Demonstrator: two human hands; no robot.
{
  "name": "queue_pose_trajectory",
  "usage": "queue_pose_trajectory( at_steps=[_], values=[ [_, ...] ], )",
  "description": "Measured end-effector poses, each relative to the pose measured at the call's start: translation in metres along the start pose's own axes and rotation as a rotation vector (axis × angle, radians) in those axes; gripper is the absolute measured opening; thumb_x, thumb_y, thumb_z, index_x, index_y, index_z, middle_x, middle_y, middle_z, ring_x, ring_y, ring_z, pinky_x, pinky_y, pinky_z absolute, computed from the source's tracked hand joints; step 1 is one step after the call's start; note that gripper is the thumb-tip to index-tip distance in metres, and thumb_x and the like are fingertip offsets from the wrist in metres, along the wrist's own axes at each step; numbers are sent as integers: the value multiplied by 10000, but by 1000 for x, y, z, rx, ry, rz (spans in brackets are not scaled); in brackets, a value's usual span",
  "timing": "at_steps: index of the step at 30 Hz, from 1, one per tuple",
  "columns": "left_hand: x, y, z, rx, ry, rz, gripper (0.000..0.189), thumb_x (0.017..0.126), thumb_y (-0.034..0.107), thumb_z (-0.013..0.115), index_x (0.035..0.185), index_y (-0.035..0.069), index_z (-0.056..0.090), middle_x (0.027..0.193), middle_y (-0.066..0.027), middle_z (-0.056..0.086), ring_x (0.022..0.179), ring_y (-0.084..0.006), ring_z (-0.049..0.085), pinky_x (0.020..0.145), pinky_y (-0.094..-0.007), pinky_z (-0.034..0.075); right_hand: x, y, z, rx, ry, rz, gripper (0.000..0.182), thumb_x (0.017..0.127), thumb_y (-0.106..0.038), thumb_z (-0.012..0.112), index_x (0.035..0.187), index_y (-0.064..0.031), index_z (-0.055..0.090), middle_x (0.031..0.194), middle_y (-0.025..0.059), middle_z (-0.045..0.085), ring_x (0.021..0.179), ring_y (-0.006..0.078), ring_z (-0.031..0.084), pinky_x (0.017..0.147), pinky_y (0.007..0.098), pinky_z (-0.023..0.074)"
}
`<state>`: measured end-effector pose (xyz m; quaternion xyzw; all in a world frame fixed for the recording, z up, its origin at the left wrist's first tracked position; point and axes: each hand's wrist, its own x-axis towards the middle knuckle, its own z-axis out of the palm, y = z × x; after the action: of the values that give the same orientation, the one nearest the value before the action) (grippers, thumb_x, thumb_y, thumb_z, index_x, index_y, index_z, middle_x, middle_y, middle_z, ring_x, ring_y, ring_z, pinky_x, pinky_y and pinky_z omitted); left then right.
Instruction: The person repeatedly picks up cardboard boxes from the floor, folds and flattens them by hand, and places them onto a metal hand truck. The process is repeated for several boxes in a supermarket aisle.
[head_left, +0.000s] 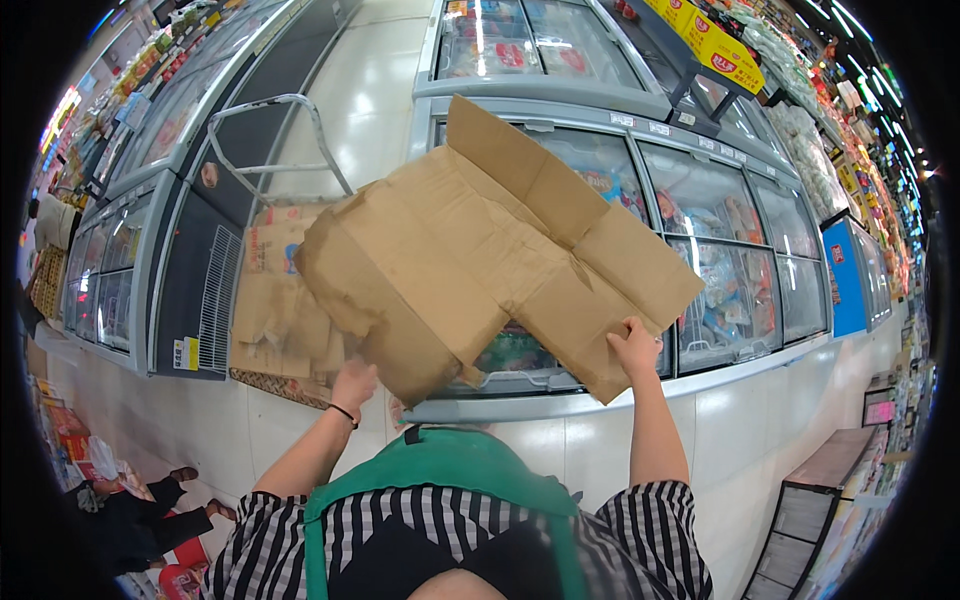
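Note:
A large unfolded cardboard box (450, 240), torn and with darker patches on its left part, is spread above a glass-topped chest freezer (720, 300). My right hand (637, 346) grips its lower right flap between thumb and fingers. By the lower left part is my left hand (355, 386), blurred, its fingers bent in; whether it touches the cardboard I cannot tell. Left of it, a stack of flattened cardboard (274, 330) lies below a white metal cart handle (322, 139). Bagged goods show through the freezer's glass.
More freezers stand at the far side and at the left (120, 240), with a white wire rack (220, 300) against the left one. A person in dark clothes (142, 517) is at lower left, another person (56, 225) at far left. A shelf unit (810, 510) stands at lower right.

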<state>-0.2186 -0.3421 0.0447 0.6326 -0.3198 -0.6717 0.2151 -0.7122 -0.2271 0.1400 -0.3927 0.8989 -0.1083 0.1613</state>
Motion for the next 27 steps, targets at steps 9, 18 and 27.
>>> queue_pose_trajectory(
  at_steps=[9, 18, 27],
  values=[
    [-84, 105, 152, 1070, -268, 1300, 757, 729, 253, 664, 1370, 65, 306, 1398, -231, 275, 1304, -395, 230, 1068, -450, 204, -102, -43, -10, 110, -304, -469, 384, 809, -326, 587, 1098, -73, 596, 988, 162, 635, 926, 335, 591, 789, 388, 474],
    [-45, 73, 217, 1840, -591, 896, 907, 654, 526, 694, 1365, 103, 324, 1459, -175, 180, 1363, -335, 117, 1073, -531, 146, -3, 61, 26, 577, 281, 153, 887, 729, -154, 723, 1386, 36, 157, 1354, 230, 352, 1219, 286, 403, 1018, 371, 321],
    [-15, 55, 196, 1571, -366, 946, 749, 776, 463, 601, 1379, 131, 305, 1459, -157, 198, 1360, -325, 135, 1064, -547, 140, 34, 90, 35, 1196, 316, 220, 258, 846, -153, 609, 997, 55, 590, 967, 101, 639, 853, 181, 594, 741, 306, 477]
  ],
)
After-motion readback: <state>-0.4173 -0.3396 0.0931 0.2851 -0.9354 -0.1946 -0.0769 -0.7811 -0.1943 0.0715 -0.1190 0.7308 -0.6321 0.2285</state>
